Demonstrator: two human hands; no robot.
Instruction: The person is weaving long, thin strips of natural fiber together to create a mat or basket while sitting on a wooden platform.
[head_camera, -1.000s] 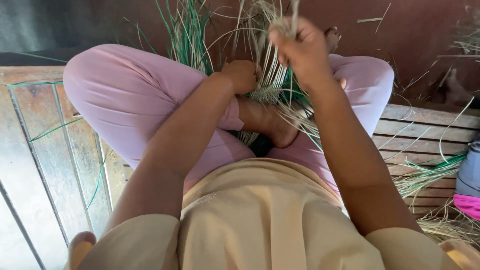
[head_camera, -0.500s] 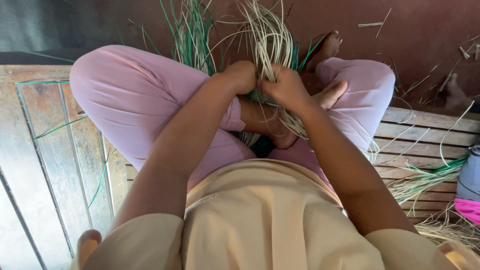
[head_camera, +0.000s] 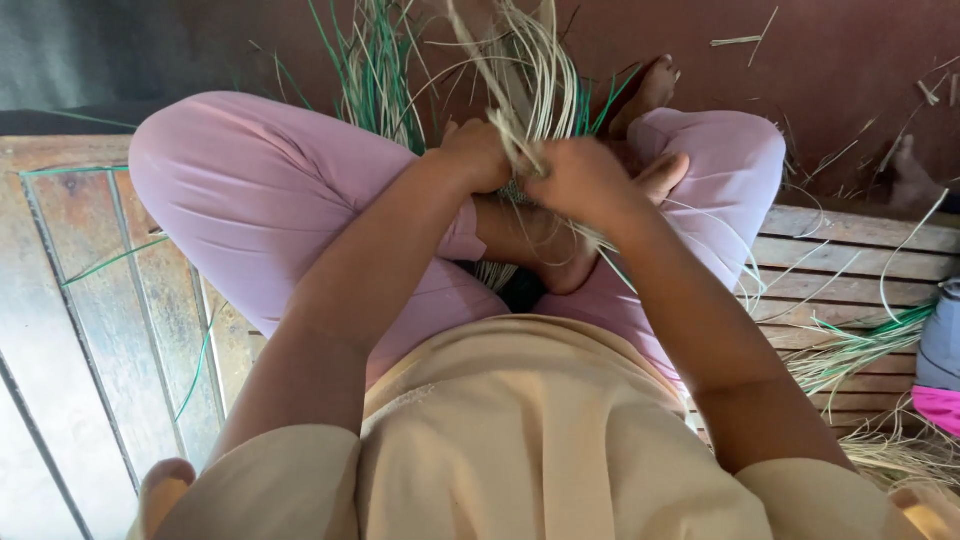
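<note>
Two hands meet over the crossed legs, at about 12 o'clock from the person's chest. The left hand (head_camera: 478, 155) has its grip curled tight around the base of the pale straw strands (head_camera: 530, 75), and the right hand (head_camera: 583, 180) has its grip pressed together on the same bundle just beside it, knuckles nearly touching. Between them a small patch of woven work (head_camera: 515, 190) shows, mostly hidden by the fingers. The pale strands fan upward past the top edge of the picture, and green strands (head_camera: 375, 75) rise at 11 o'clock from the hands, close behind the left knee.

The person sits on a wooden slatted platform (head_camera: 850, 260). At 9 o'clock its boards lie bare but for a few loose green strands, with room beside the pink trouser leg (head_camera: 260, 190). At 3 o'clock a loose pile of straw (head_camera: 860, 350) crowds the slats out to the right edge, where a grey and pink cloth thing (head_camera: 940, 370) is cut off. Beyond the platform's far edge lies dark reddish floor (head_camera: 830, 70) with scattered bits of straw.
</note>
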